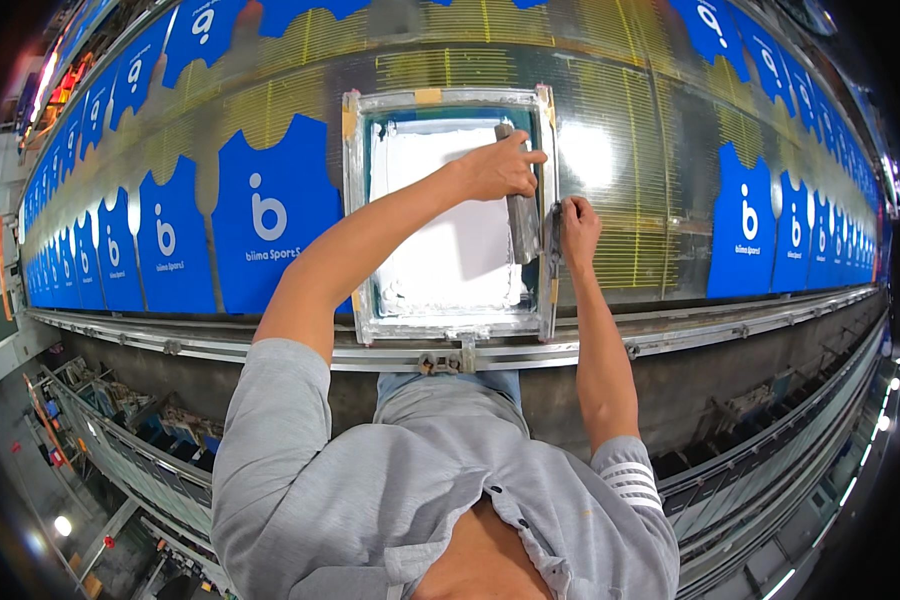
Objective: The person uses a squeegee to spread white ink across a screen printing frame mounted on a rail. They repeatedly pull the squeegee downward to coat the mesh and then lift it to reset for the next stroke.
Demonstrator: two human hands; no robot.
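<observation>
1. A workshop with a long printing table (620, 245), shiny and yellow-lined, curving away to both sides.
2. On it, the squeegee (522, 235), a grey bar, stands near the right inner side of a framed screen (352, 220), over white ink (425, 250).
3. The left hand (498, 170) reaches across, fingers closed around the squeegee's upper part.
4. The right hand (579, 228) is curled at the frame's right edge; I can't tell whether it grips anything.
5. Uneven pressure from that one-ended hold could, I'd judge, leave streaks; a nudged frame could blur edges.
6. Blue cloth pieces (282, 225) with white marks lie both sides.
</observation>
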